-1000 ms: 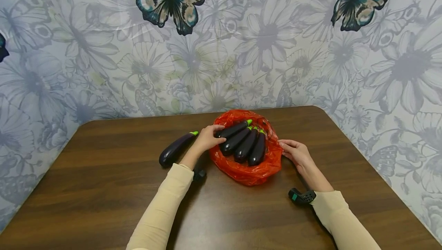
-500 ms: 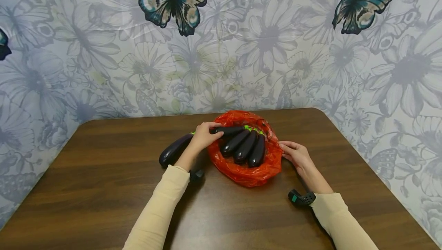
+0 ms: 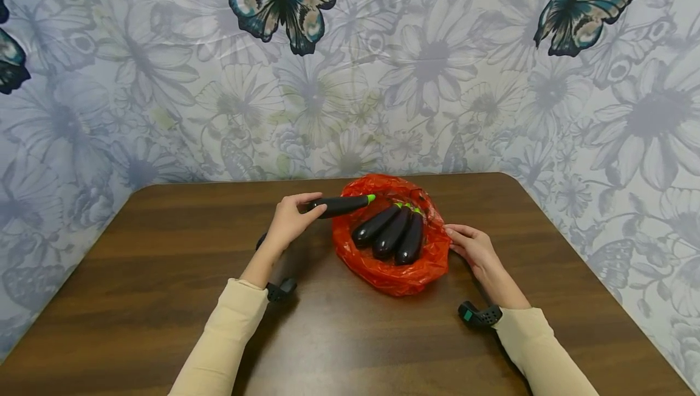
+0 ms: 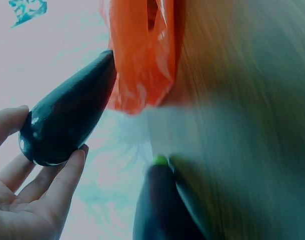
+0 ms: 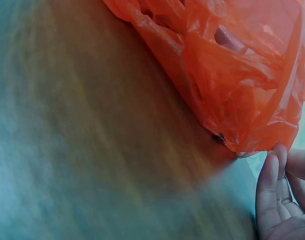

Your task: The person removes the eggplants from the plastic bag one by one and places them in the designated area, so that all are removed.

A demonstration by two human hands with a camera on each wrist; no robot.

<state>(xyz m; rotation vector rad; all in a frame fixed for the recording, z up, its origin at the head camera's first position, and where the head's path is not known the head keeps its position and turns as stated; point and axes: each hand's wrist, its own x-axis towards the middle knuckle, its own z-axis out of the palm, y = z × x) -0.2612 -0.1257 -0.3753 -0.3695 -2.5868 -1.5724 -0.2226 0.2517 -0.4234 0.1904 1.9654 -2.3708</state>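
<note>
My left hand (image 3: 290, 224) grips a dark purple eggplant (image 3: 341, 205) by its blunt end, thumb on one side and fingers on the other. The eggplant's green stem points right, over the left rim of a red plastic bag (image 3: 396, 283). Three more eggplants (image 3: 391, 235) lie side by side inside the bag. At the bag's right edge, my right hand (image 3: 474, 250) pinches the thin plastic between thumb and fingers. Another eggplant (image 4: 165, 205) lies on the table below the left hand; in the head view that hand and wrist mostly hide it.
The brown wooden table (image 3: 164, 299) reaches back to a wall with flower and butterfly patterns. The bag stands near its far edge. A black band (image 3: 480, 314) sits on the right wrist, another band (image 3: 281, 291) on the left.
My left hand has drawn one eggplant leftward from among the others in the bag, up over its left rim. The right hand stays at the bag's edge.
</note>
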